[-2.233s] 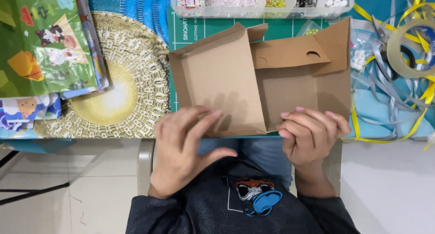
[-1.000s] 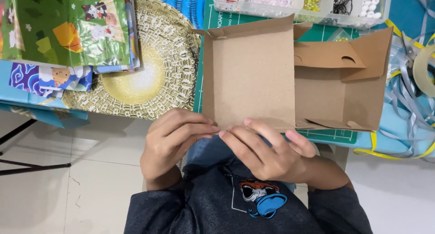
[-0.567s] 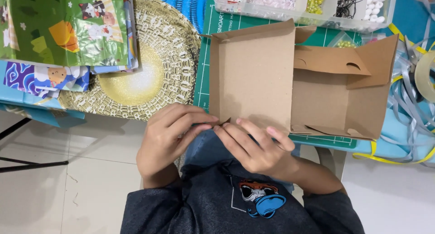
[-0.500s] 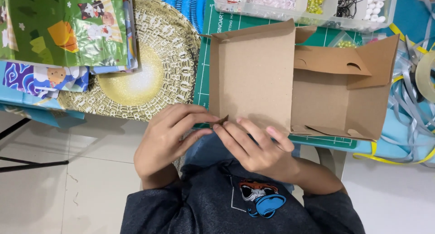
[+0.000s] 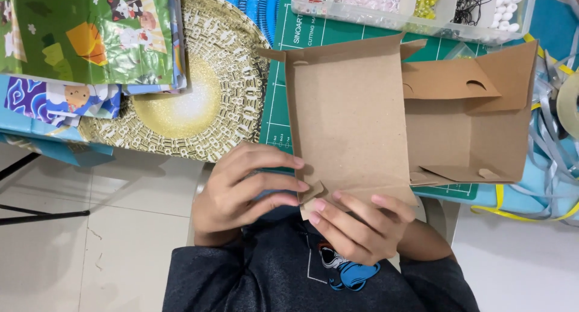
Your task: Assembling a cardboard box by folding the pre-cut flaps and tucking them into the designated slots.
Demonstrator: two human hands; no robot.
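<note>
A brown cardboard box (image 5: 386, 116) lies partly unfolded on a green cutting mat (image 5: 301, 70), its wide lid panel turned toward me. My left hand (image 5: 241, 191) pinches the near left corner of that panel, fingers on a small folded tab. My right hand (image 5: 356, 227) grips the same near edge from below, fingertips on the cardboard beside the tab. The box's open body with its side flaps sits to the right.
A gold patterned round sheet (image 5: 193, 101) lies left of the mat under a stack of printed wrapping papers (image 5: 90, 40). A clear compartment tray of beads (image 5: 416, 4) stands at the back. Grey and yellow ribbons (image 5: 552, 125) pile at the right. Tiled floor shows below.
My right hand moved from the box's right side to the near edge of the lid panel, beside my left hand. Both hands now pinch the corner tab.
</note>
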